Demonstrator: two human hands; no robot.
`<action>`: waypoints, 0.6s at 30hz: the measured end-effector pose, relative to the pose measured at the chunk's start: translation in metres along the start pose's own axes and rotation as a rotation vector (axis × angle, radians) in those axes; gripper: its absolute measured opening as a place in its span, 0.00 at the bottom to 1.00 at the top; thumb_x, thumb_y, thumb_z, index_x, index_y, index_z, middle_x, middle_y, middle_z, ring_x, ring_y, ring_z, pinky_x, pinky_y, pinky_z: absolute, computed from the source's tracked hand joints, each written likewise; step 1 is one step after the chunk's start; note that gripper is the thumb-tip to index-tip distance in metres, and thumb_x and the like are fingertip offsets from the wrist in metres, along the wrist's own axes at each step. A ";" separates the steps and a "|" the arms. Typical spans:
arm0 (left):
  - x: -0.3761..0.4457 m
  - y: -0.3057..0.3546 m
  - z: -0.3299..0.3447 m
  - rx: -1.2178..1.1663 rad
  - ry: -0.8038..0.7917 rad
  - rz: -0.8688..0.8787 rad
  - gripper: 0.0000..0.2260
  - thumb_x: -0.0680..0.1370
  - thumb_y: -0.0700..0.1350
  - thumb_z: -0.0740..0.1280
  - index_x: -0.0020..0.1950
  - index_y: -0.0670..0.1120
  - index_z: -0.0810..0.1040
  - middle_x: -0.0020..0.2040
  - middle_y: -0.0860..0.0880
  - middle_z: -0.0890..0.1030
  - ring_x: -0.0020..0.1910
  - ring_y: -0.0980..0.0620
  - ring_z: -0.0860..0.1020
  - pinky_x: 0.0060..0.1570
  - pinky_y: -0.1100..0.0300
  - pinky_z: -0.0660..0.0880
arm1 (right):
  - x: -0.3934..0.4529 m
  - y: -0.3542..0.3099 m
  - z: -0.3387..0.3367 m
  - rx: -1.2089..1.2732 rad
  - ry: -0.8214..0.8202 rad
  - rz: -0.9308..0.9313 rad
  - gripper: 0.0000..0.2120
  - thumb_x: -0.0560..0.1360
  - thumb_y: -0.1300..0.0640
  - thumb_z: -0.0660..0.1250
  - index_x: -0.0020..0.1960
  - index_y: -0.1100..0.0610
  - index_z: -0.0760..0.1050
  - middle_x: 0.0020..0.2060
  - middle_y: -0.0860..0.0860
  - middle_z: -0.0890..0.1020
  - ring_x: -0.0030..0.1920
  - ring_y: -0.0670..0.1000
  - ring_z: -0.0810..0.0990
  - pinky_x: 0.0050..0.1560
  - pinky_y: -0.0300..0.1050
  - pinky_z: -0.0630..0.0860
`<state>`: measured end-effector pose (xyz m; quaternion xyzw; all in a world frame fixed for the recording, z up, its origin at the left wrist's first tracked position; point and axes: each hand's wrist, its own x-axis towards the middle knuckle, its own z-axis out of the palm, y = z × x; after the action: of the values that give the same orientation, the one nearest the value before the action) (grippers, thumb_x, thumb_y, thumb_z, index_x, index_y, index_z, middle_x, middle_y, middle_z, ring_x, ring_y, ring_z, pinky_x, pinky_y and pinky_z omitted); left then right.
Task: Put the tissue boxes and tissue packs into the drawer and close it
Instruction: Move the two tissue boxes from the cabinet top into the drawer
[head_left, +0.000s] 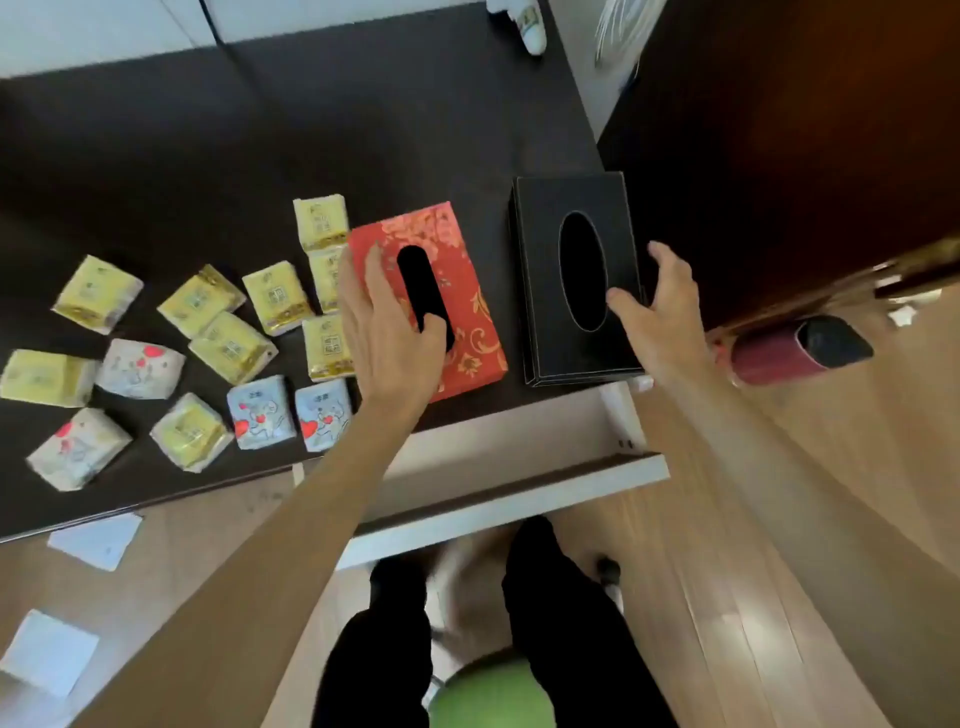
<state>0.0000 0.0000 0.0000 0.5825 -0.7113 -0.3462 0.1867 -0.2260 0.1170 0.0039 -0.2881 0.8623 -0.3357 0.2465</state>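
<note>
A red floral tissue box (467, 317) and a black leather tissue box (550, 332) lie side by side on the dark table (208, 156), near its front edge. My left hand (384, 332) lies over the red box, fingers reaching its left edge and thumb at the slot. My right hand (654, 306) grips the black box's right edge, thumb on top by the oval opening. Several yellow tissue packs (200, 299) and white heart-printed packs (260, 410) are scattered to the left. The white drawer (519, 512) stands pulled out below the boxes.
A dark wooden cabinet (779, 156) rises at the right, with a red cylinder (769, 358) lying at its foot. White paper sheets (96, 540) lie on the wooden floor at the left. My legs and a green round object (493, 696) are below the drawer.
</note>
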 end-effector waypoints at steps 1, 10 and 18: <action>0.003 -0.008 0.006 0.038 0.005 0.011 0.39 0.75 0.43 0.67 0.80 0.46 0.49 0.81 0.42 0.47 0.80 0.43 0.48 0.74 0.52 0.51 | 0.008 0.007 0.005 0.031 -0.021 0.012 0.33 0.79 0.54 0.70 0.80 0.55 0.60 0.75 0.53 0.70 0.73 0.52 0.68 0.71 0.44 0.65; 0.023 -0.043 0.020 -0.392 0.064 -0.008 0.28 0.72 0.38 0.71 0.69 0.48 0.65 0.61 0.55 0.78 0.56 0.67 0.77 0.51 0.70 0.76 | 0.042 0.040 0.022 0.224 -0.153 -0.003 0.27 0.73 0.53 0.75 0.69 0.46 0.71 0.55 0.41 0.83 0.54 0.42 0.82 0.53 0.43 0.78; 0.016 -0.054 0.025 -0.665 0.043 -0.027 0.23 0.70 0.34 0.74 0.62 0.48 0.75 0.49 0.50 0.85 0.43 0.52 0.86 0.37 0.55 0.82 | 0.053 0.053 0.025 0.238 -0.137 -0.071 0.16 0.72 0.59 0.76 0.57 0.49 0.78 0.46 0.47 0.88 0.45 0.51 0.87 0.43 0.46 0.81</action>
<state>0.0168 -0.0131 -0.0573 0.5061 -0.5478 -0.5494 0.3769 -0.2658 0.1036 -0.0626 -0.3095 0.7867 -0.4237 0.3252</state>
